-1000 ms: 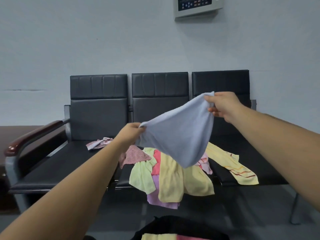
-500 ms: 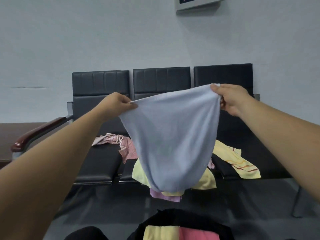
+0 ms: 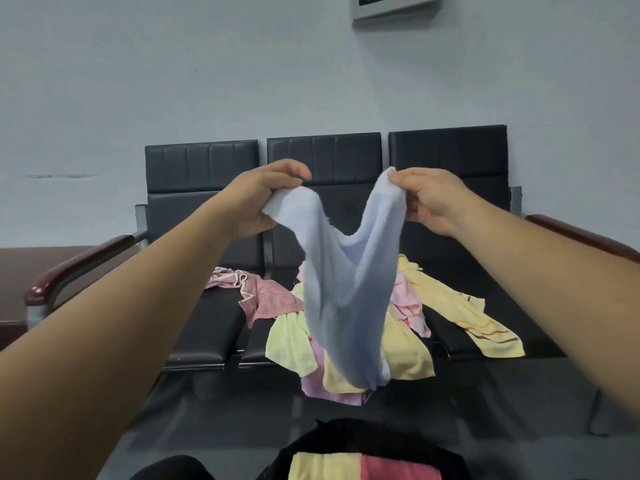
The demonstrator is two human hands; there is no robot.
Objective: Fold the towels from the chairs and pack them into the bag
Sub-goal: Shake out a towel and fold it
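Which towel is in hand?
The light blue towel: left hand and right hand grip its top edge, so it hangs; the others lie on the chairs or in the bag.

From my end this looks like a waiting area in an office or public building. What tells me so is the row of three black chairs (image 3: 323, 161), padded and joined on one metal frame, with a dark wooden armrest (image 3: 79, 262) at each end, set against a bare pale wall (image 3: 173, 81). A grey panel (image 3: 398, 6) with a dark display hangs high on that wall, dark wood furniture (image 3: 15, 270) stands at the left, and the floor (image 3: 214, 410) is dark and smooth.
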